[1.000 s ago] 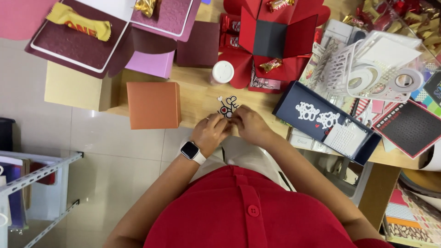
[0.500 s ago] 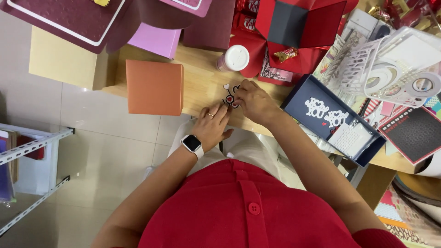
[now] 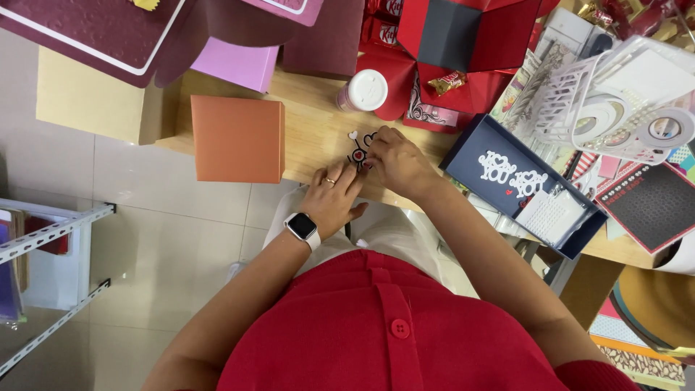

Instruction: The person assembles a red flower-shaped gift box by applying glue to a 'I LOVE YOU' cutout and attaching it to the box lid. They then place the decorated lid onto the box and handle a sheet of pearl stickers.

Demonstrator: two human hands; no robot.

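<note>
Just above the centre of the frame, both hands are working on a small black, white and red paper cutout (image 3: 360,148) lying on the wooden bench (image 3: 311,134). The right hand (image 3: 397,163) is pinching its edge with curled fingers. The left hand (image 3: 334,197) is lying loosely open beside it, fingertips pressing the bench. An orange box (image 3: 237,137) is sitting left of the hands, a navy tray (image 3: 463,156) to the right.

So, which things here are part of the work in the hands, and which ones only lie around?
In the work:
- left hand, resting on the table edge
- right hand, fingers on the cutout
- small black, white and red paper cutout

Lying about:
- orange box
- white-lidded cup
- navy tray with white cutout letters
- red folded box
</note>
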